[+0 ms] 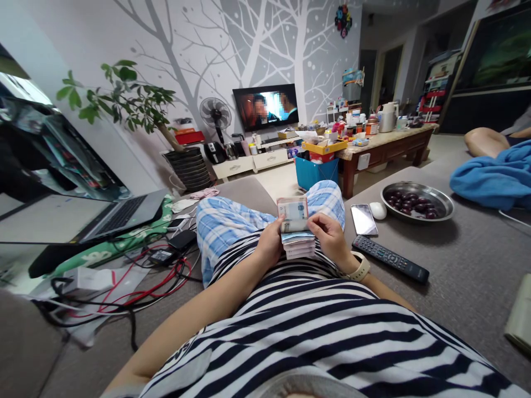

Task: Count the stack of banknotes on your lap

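A thick stack of banknotes (295,228) rests on my lap, over a striped shirt and blue checked trousers. My left hand (271,243) grips the stack's left side, fingers curled round it. My right hand (329,235), with a pale watch on its wrist, pinches the right edge of the notes; the top notes are bent upward between the two hands.
On the grey sofa to my right lie a phone (364,219), a white mouse-like object (378,210), a remote control (390,258) and a metal bowl of dark fruit (417,200). A laptop (120,215) and tangled cables (136,282) lie left. Another person's knee (485,141) and a blue cloth (493,177) are far right.
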A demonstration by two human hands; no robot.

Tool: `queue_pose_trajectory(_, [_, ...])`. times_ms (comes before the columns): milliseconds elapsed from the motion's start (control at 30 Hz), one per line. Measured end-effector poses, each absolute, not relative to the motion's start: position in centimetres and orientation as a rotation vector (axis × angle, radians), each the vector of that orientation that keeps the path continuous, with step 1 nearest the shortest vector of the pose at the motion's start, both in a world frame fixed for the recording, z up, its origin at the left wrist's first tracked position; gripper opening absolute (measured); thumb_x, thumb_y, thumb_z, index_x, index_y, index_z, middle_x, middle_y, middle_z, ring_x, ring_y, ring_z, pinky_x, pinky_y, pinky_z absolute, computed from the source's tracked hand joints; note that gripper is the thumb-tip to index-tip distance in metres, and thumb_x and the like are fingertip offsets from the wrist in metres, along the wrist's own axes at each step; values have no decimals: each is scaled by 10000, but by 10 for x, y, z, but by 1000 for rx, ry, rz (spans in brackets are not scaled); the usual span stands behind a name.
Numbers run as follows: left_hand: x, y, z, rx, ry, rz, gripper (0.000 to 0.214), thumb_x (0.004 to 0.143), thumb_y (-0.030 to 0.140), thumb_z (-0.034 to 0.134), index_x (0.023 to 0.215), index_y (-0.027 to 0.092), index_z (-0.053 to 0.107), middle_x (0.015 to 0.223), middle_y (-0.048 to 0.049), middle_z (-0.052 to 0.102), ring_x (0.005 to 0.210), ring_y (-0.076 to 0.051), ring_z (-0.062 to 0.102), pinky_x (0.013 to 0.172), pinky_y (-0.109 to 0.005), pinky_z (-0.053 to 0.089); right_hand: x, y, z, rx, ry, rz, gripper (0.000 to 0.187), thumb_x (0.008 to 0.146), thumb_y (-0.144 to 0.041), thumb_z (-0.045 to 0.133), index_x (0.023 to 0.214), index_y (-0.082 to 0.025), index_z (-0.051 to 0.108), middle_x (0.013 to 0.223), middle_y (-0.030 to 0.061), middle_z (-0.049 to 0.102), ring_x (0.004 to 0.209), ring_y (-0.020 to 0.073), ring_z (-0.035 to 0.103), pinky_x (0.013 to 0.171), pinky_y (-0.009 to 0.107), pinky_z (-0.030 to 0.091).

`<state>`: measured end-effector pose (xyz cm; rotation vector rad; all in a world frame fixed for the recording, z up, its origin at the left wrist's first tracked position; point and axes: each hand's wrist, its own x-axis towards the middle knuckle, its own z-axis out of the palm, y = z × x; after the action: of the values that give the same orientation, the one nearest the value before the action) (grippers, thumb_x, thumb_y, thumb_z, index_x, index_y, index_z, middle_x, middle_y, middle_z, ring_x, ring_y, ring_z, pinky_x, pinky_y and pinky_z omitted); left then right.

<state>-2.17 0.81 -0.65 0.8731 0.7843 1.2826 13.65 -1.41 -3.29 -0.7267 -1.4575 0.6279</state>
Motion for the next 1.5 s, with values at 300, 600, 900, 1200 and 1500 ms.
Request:
queue_pose_trajectory(300, [-23, 8, -4, 817, 796, 1265, 244, 862, 303, 656, 966, 95, 727, 965, -133, 787, 984, -285, 741, 924, -414, 578, 136, -16, -33, -701, -1467, 687, 324, 930, -484, 590, 755, -218, 645, 675, 4, 591, 629, 164, 490, 599, 295, 387])
queue_pose_trajectory(600, [-24, 6, -4, 878, 819, 1260, 202, 784, 306, 737, 846, 114, 722, 819, -106, 778, 877, -281, 747, 860, -400, 585, 134, -12, -33, -713, -1388, 719, 343, 882, -497, 649, 692, -216, 599, 634, -9, 574, 608, 154, 497, 599, 294, 391])
queue_pose_trajectory(900, [-23, 1, -2, 952, 864, 1252, 228, 651, 292, 845, 754, 144, 706, 566, -3, 656, 624, -203, 672, 719, -331, 558, 136, -3, -37, -839, -1288, 705, 332, 832, -497, 690, 712, -222, 549, 642, -31, 534, 608, 146, 463, 581, 284, 379])
queue_pose_trajectory(1200, [-24, 2, -7, 960, 888, 1222, 189, 752, 305, 765, 824, 133, 728, 700, -51, 735, 711, -227, 707, 754, -346, 569, 137, -5, -35, -824, -1325, 678, 328, 890, -457, 606, 669, -222, 539, 623, -24, 515, 608, 153, 457, 588, 291, 375])
queue_pose_trajectory(1500, [-23, 13, -16, 837, 747, 1248, 233, 800, 301, 704, 955, 127, 707, 900, -84, 782, 953, -265, 734, 904, -386, 571, 137, -10, -32, -770, -1363, 651, 317, 911, -443, 585, 689, -217, 585, 640, -14, 546, 630, 159, 484, 623, 299, 382])
